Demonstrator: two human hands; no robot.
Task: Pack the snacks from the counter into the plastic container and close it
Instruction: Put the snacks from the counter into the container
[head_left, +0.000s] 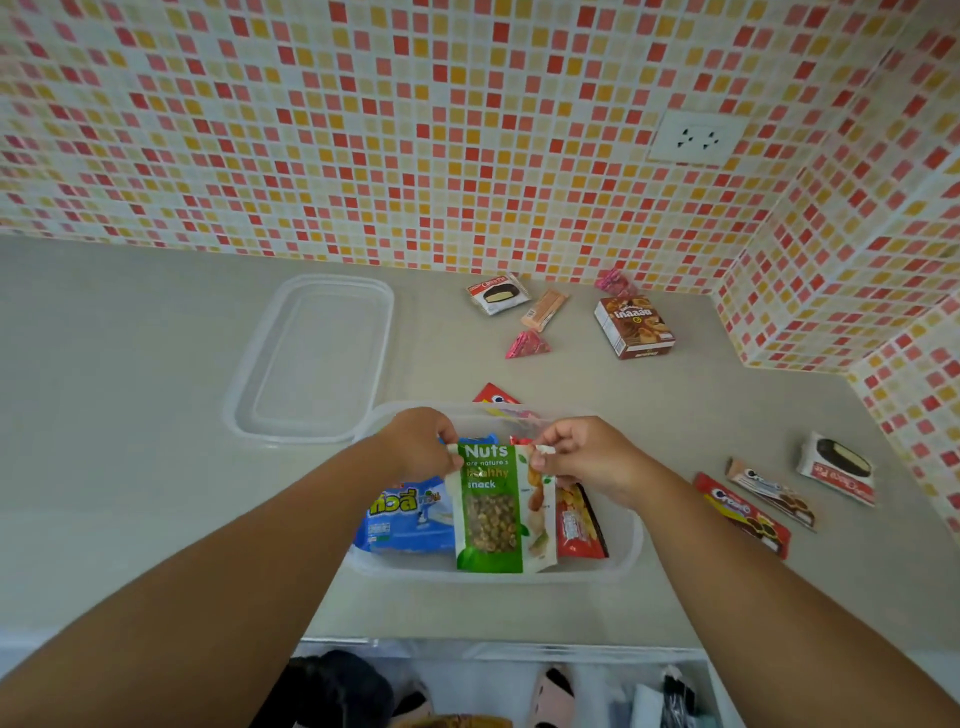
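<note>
Grey worktop (156, 467): both hands, left (415, 441) and right (587, 460), pinch the nut bag (501, 512) upright in the container (626, 564). Standing tall, it could block the lid (311, 358).

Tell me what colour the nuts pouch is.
Mostly green with a white side, the nuts pouch shows best in the head view.

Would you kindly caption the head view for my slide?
Both hands lower a green nuts pouch into the open plastic container; lid lies aside.
</note>
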